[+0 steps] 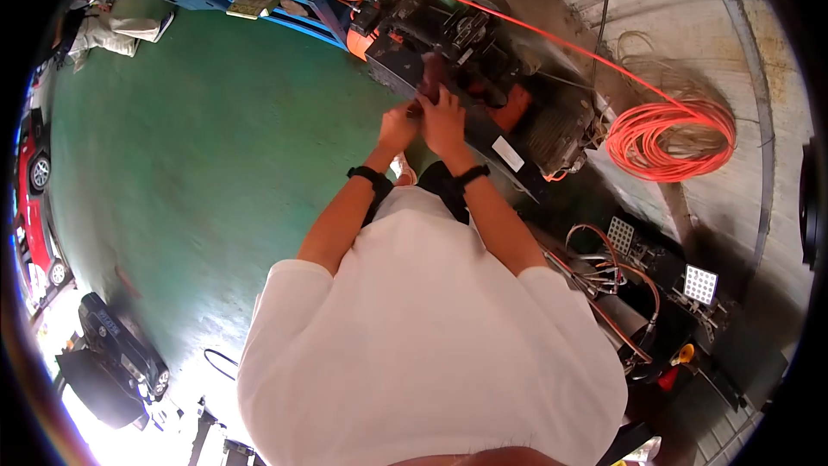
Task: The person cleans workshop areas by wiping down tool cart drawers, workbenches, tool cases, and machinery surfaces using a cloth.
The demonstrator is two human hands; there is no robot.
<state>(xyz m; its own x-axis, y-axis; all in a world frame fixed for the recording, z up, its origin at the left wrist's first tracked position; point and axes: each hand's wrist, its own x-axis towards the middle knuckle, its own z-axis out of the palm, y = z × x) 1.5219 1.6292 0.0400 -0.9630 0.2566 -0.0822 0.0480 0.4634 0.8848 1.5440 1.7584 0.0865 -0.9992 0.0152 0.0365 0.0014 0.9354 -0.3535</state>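
My left hand (398,128) and my right hand (443,122) are close together in front of me, fingers curled around a dark reddish-brown object (431,74). Its shape is blurred, and I cannot tell its kind. Just beyond and to the right of my hands stands a dark, greasy machine (470,39) with a long black base carrying a white label (507,154). A black band circles each wrist.
A blue metal workbench (319,17) with tools stands ahead. An orange hose (552,34) runs to a coil (668,142) by the right wall. Hoses and white-dotted panels (700,284) are at lower right. Cars, one red (34,224), stand left beyond the green floor (216,138).
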